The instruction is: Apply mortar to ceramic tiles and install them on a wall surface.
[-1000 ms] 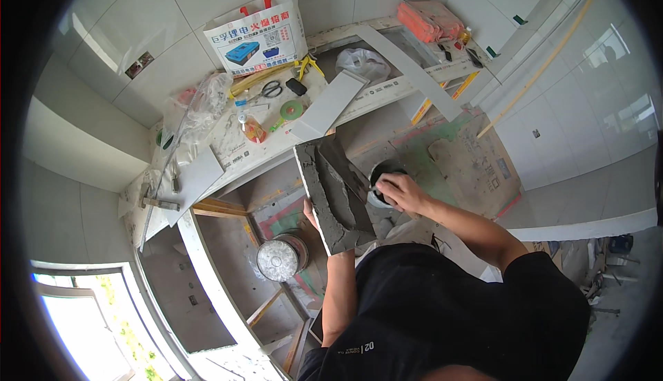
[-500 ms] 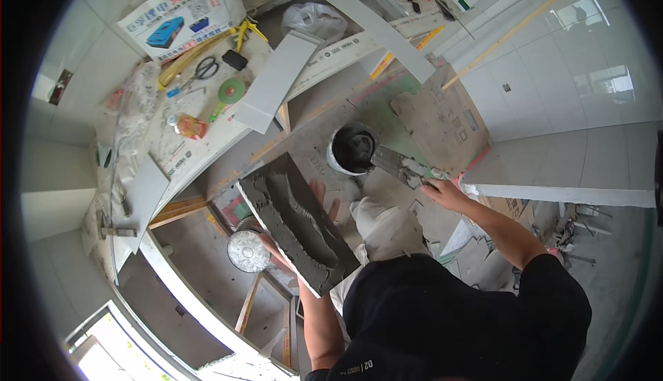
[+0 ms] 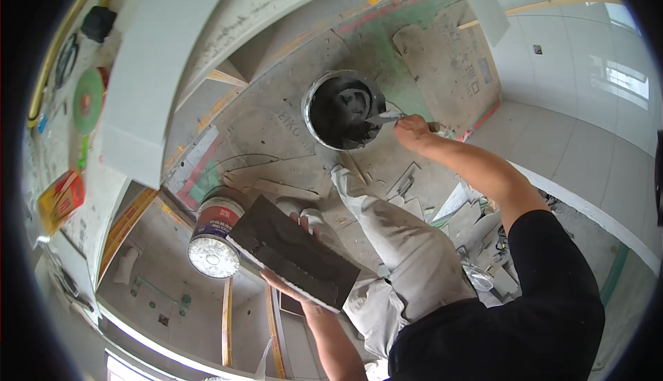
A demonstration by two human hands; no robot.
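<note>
My left hand (image 3: 293,281) holds a rectangular tile (image 3: 293,253) from below, its upper face spread with dark grey mortar. My right hand (image 3: 412,131) grips a trowel (image 3: 384,117) whose blade dips into a round bucket (image 3: 343,108) of grey mortar on the floor. My leg in pale, mortar-stained trousers (image 3: 397,243) stretches between the two hands.
A white can (image 3: 215,237) with a shiny lid stands beside the tile. A long white board (image 3: 155,70) lies at the upper left, with a green disc (image 3: 88,99) and black objects beyond it. Tile scraps (image 3: 476,212) litter the floor at right, next to glossy white wall tiles (image 3: 587,98).
The view has dropped closer to the floor. My right hand moved the trowel from beside the bucket into it. The mortared tile stays in my left hand, now lower.
</note>
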